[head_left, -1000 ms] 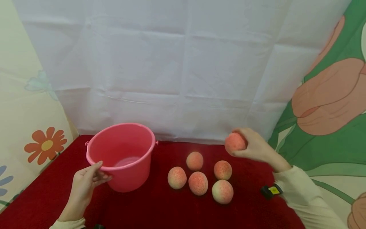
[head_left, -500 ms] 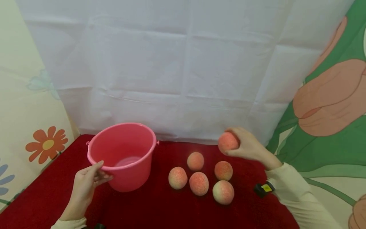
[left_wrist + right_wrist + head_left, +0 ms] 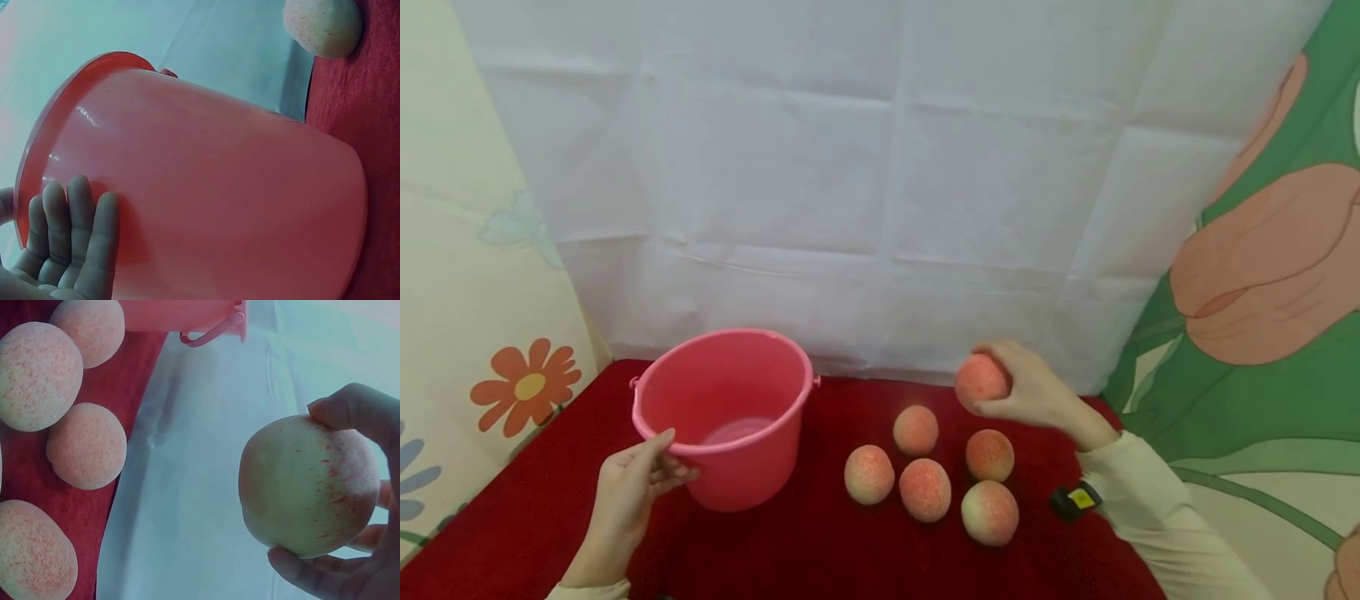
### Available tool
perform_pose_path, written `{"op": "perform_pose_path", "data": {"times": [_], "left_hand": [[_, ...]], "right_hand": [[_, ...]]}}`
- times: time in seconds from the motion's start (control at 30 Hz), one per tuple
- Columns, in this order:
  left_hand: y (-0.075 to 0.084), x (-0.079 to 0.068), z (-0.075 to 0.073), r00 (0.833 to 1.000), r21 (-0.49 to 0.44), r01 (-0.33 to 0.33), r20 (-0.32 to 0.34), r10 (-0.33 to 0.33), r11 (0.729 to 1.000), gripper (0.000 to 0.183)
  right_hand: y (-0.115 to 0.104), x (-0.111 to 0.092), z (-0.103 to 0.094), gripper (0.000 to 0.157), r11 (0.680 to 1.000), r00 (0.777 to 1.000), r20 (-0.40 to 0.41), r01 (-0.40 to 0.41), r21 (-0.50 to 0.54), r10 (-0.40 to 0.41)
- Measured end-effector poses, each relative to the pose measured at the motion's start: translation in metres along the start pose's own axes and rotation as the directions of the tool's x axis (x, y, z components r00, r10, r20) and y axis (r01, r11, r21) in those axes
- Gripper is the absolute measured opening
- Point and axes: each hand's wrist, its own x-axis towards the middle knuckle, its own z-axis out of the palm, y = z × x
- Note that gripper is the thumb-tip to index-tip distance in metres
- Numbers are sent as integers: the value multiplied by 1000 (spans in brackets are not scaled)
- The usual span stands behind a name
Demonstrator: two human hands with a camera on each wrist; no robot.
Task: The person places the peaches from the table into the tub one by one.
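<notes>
Your right grip (image 3: 1037,390) holds a peach (image 3: 981,382) above the tabletop (image 3: 775,554) as your left grip (image 3: 628,492) pinches the bucket (image 3: 748,477), five more peaches (image 3: 925,490) lying nearby.

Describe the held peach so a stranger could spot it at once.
On the red cloth, find the pink bucket at left, then the five loose peaches to its right. Above those in the head view, the right hand grips another peach, the only one held off the cloth.
</notes>
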Motion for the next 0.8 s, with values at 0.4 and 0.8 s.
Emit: {"op": "perform_pose_path", "data": {"times": [0.4,0.8], "left_hand": [[1,-1,2,1000,4,-2,1,2,1000,39],[2,-1,-1,999,19,42,-11,-41,999,39]], "right_hand": [[-9,8,7,62,999,1000,1,-18,43,18],[-18,13,15,63,996,1000,6,-30,86,29]]}}
